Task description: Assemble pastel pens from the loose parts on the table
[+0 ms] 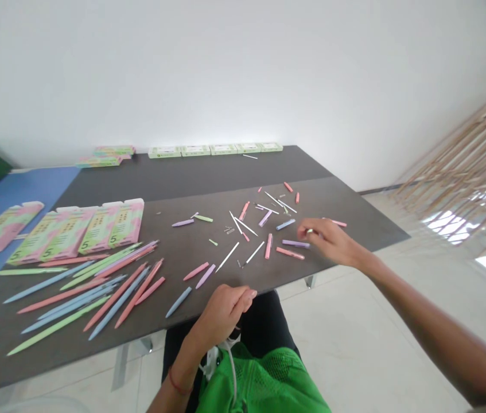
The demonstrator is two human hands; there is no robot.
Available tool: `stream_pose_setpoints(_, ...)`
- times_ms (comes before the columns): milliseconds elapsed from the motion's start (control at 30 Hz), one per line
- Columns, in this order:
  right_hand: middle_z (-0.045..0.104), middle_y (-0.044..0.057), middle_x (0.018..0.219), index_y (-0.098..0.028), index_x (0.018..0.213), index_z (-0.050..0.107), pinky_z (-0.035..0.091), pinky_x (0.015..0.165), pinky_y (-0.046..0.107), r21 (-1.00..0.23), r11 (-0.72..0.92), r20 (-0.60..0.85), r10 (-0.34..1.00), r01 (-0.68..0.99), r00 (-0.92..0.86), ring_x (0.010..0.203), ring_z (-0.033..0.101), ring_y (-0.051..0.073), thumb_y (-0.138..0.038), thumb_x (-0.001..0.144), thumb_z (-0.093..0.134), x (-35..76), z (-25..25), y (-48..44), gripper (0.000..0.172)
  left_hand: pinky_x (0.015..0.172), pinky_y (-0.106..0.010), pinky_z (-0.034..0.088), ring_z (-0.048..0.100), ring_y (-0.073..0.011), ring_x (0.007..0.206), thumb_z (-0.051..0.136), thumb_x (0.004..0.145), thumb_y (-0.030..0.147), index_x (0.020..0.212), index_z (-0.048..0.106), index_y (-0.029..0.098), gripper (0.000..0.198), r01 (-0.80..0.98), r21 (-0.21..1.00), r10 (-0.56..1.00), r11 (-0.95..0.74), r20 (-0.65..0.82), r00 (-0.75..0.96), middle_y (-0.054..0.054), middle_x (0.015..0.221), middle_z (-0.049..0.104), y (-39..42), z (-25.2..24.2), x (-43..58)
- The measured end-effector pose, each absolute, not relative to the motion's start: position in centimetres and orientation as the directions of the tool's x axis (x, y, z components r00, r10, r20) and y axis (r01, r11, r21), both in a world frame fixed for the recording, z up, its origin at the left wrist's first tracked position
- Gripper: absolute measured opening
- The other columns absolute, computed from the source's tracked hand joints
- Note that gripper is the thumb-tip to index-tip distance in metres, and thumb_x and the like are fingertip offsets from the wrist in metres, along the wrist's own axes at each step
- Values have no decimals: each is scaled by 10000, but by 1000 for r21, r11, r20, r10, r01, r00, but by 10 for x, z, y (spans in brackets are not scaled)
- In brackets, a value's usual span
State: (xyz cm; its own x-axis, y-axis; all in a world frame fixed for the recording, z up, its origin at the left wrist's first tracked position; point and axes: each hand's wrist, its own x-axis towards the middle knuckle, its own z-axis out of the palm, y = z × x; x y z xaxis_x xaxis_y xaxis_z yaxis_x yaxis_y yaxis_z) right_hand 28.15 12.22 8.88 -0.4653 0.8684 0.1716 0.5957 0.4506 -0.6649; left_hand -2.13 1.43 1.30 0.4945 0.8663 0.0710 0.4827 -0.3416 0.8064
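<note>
Well, closest in is the left grip [220, 316], held just over the near edge of the desk [174, 246] above the person's lap, its fingers curled together; whether anything sits inside them I cannot tell. Below it are a red cord bracelet [179, 382] on the wrist and a green mesh garment [264, 383]. Just ahead of this grip, a blue-grey pen [178, 302] lies on the desk, slanting up toward the right. The right grip [327, 242] reaches farther out, well to the right of the left one, with its fingertips pinched together on a small pale piece [309, 232]. It is the nearer hand to the loose pens: just below its fingertips, a lavender pen [295, 244] and a coral pen [290, 253] lie almost side by side, their long axes running roughly left to right. A pink pen [337, 223] is partly hidden just beyond the fingers. To the left of the right grip spreads a scatter of white refills [228, 256] and pastel pen barrels [268, 245]. Left of both grips, long pens [83, 298] fan out before flat pink-and-green cardboard boxes [100, 229], and far ahead, green-and-white boxes [214, 150] line the desk's far edge.
</note>
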Motion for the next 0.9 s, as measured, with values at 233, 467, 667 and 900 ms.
stream_pose_setpoints(233,207,-58,449,-271,477,272,125,431,276,-913,-123,-154,987,389,-48,431,179,100,-376,769,502,357,20,150,387,620,-298,268,424,-120,559,357,1080,377,657,390,210,455,476,800,864,-365,101,493,50,585,427,15,9,-20)
stream_pose_setpoints(467,207,-72,468,-269,517,268,104,434,258,-939,-177,-193,981,297,-26,425,167,85,-367,702,490,362,0,141,305,628,-303,264,420,-121,556,366,1083,364,664,368,213,445,473,807,865,-353,90,493,54,588,411,14,9,-21)
stream_pose_setpoints(667,212,-73,481,-258,526,272,104,442,247,-935,-174,-193,981,310,-31,438,176,81,-370,675,487,363,-3,144,284,648,-310,269,432,-128,578,345,1086,377,670,386,211,450,487,810,873,-328,62,484,50,602,411,13,9,-21)
stream_pose_setpoints(900,218,-68,487,-262,527,265,134,448,257,-908,-163,-194,980,387,-41,442,204,89,-404,681,465,358,0,144,289,638,-313,249,417,-127,566,333,1088,381,660,381,209,463,476,831,873,-288,24,486,51,588,396,14,7,-21)
